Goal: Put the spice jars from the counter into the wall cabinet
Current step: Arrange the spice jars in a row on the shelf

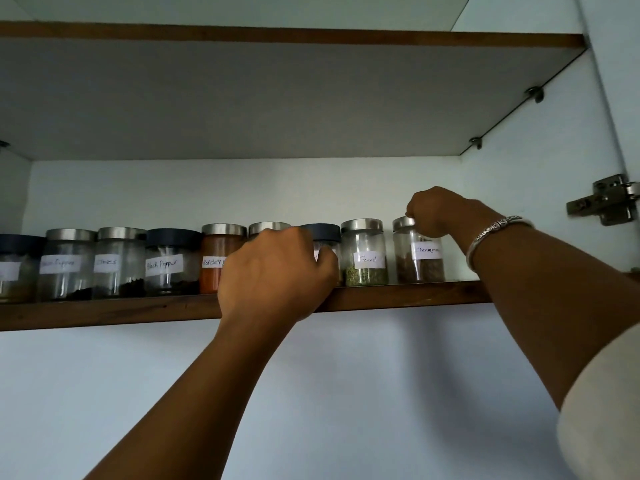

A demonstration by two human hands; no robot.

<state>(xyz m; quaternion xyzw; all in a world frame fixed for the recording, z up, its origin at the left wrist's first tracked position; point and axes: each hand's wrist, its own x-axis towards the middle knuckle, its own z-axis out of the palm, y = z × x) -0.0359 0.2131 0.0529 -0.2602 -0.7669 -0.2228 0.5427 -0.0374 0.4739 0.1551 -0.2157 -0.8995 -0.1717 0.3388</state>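
Nearest the camera, well below the Fennel jar (363, 252), a pale sleeve (606, 410) covers the upper part of the right arm, and a silver bracelet (495, 230) sits on that wrist. Both arms reach up toward the row that the Fennel jar stands in.

The left hand (277, 271) is just to the left of the Fennel jar. Its fingers are curled onto the front of the dark-lidded jar (322, 233), the Fennel jar's immediate neighbour, in what looks like a grip. The palm hides most of a steel-lidded jar (268, 228) one place further left. The right hand (436, 211) is above and to the right of the Fennel jar, fingertips pinching the lid rim of the Cinnamon jar (417, 258), the neighbour on that side.

All the jars stand upright on the wooden shelf (104, 311), close to its front edge. I count nine, so by my reading the job is far along — these last moves look like seating or straightening the jars nearest the Fennel jar. The counter is out of view, so I cannot say whether any jars are left there.

The labels are handwritten on white strips. "Fennel" is clear and its right neighbour reads "Cinnam…". Leftward from the Fennel jar, past the two by the left hand, come "Red chilli" (216, 258) — cut off by the hand — then "Black Pepper" (171, 261), what seems to be "Cloves" (119, 261), a faint word ending in "Pepper" (65, 265), and a last dark-lidded jar (17, 268) with an unreadable label.

Behind the Fennel jar is the pale back wall, above it an upper shelf (277, 98), and far to its right a metal hinge (606, 199).
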